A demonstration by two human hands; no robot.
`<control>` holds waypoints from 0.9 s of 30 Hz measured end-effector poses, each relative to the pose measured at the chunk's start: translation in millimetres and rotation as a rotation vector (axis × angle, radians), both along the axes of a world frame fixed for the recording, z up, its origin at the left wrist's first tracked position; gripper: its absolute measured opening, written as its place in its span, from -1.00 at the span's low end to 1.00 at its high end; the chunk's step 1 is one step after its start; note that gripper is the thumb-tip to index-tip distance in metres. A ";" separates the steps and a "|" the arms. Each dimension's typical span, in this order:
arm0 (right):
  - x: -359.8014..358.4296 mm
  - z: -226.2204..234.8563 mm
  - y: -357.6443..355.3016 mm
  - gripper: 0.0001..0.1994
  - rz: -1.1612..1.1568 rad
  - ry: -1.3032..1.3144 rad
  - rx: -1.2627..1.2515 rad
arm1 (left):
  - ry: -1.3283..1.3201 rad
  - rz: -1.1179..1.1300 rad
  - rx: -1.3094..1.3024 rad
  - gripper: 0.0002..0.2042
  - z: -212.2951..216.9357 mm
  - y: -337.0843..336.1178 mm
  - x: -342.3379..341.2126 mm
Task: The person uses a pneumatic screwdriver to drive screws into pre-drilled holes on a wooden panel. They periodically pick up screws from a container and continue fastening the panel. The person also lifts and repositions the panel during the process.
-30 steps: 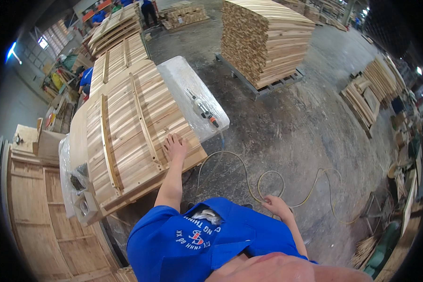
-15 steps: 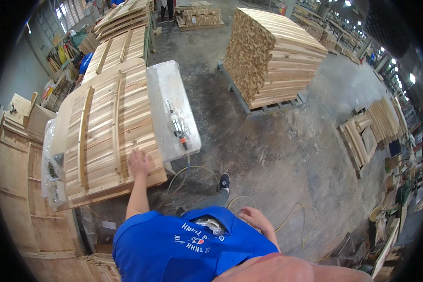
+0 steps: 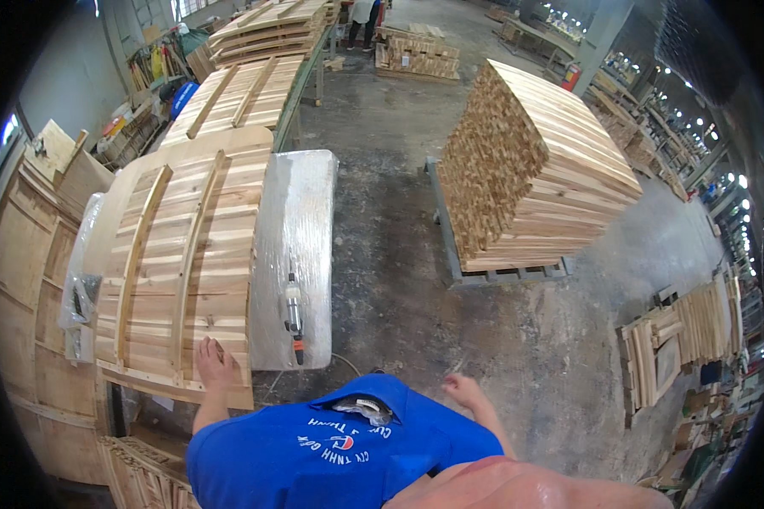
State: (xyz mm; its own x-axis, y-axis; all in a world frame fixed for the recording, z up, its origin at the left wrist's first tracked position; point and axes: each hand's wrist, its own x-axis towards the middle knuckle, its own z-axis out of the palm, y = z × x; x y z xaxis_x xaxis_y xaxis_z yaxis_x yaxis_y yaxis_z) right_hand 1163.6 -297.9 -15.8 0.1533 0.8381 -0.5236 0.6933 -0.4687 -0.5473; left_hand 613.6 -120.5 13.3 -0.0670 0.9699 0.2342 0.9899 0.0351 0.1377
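Observation:
My left hand point(image 3: 216, 363) lies with its fingers spread on the near end of a slatted wooden panel point(image 3: 216, 284). Two long battens point(image 3: 197, 229) run lengthwise along that panel, and the hand is just right of the nearer end of one. My right hand point(image 3: 463, 388) hangs in the air at my right side, away from the panel, its fingers curled in. Whether it holds anything small is hidden. Right of the panel, an air screwdriver point(image 3: 294, 314) with an orange end lies on a plastic-wrapped block point(image 3: 316, 229).
A tall stack of wooden slats point(image 3: 552, 178) stands on a grey pallet point(image 3: 450, 246) to the right. Further panels point(image 3: 259, 47) are piled beyond mine. Plywood crates point(image 3: 21, 280) line the left. An air hose point(image 3: 345, 363) trails on the floor. A person point(image 3: 362, 21) stands far off.
My view has shifted nearer to the panel's end. The left hand stays on the panel, close to its near edge. My right hand's fingers are more curled than before.

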 end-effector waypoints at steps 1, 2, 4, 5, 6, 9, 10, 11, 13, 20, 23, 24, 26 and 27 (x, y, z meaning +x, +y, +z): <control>8.9 2.5 16.6 -0.60 -0.059 0.039 0.023 | -0.025 0.053 0.020 -0.56 0.2 7.4 9.5; 18.9 4.1 30.4 -0.60 -0.125 0.075 0.044 | -0.107 0.112 0.101 -0.61 0.6 18.3 23.0; 45.0 5.9 56.0 -0.60 -0.163 0.090 0.045 | -0.261 0.194 0.248 -0.64 -2.5 44.5 53.7; 56.7 5.5 68.5 -0.59 -0.141 0.079 0.027 | -0.337 0.231 0.323 -0.65 -2.1 60.9 70.2; 68.9 4.5 80.8 -0.59 -0.117 0.066 0.007 | -0.359 0.210 0.369 -0.66 -2.3 75.9 87.5; 118.7 -0.7 127.7 -0.58 0.023 0.005 -0.120 | -0.463 0.116 0.444 -0.70 -6.1 120.7 164.0; 132.9 -0.5 146.6 -0.57 -0.011 0.014 -0.118 | -0.501 0.056 0.434 -0.72 -3.7 134.2 193.8; 146.5 -2.4 165.1 -0.58 -0.005 0.022 -0.070 | -0.493 -0.030 0.405 -0.74 -4.4 149.2 221.4; 179.0 -9.7 205.6 -0.59 -0.003 0.031 0.027 | -0.515 -0.196 0.358 -0.79 -6.4 179.2 281.9; 251.8 -11.7 353.8 -0.56 0.233 0.114 0.117 | -0.659 -0.355 -0.268 -0.79 -4.4 254.9 430.4; 283.4 -10.6 407.1 -0.56 0.288 0.167 0.073 | -0.604 -0.368 -0.510 -0.74 -10.9 284.8 464.8; 294.9 -14.1 425.0 -0.56 0.330 0.119 0.039 | -0.536 -0.371 -0.505 -0.74 -12.8 293.7 475.8; 306.1 -13.7 462.6 -0.56 0.417 0.065 -0.096 | -0.612 -0.293 -0.558 -0.75 -11.6 309.1 488.5; 311.3 -15.2 481.7 -0.56 0.429 0.104 -0.077 | -0.668 -0.252 -0.573 -0.75 -14.3 316.9 495.8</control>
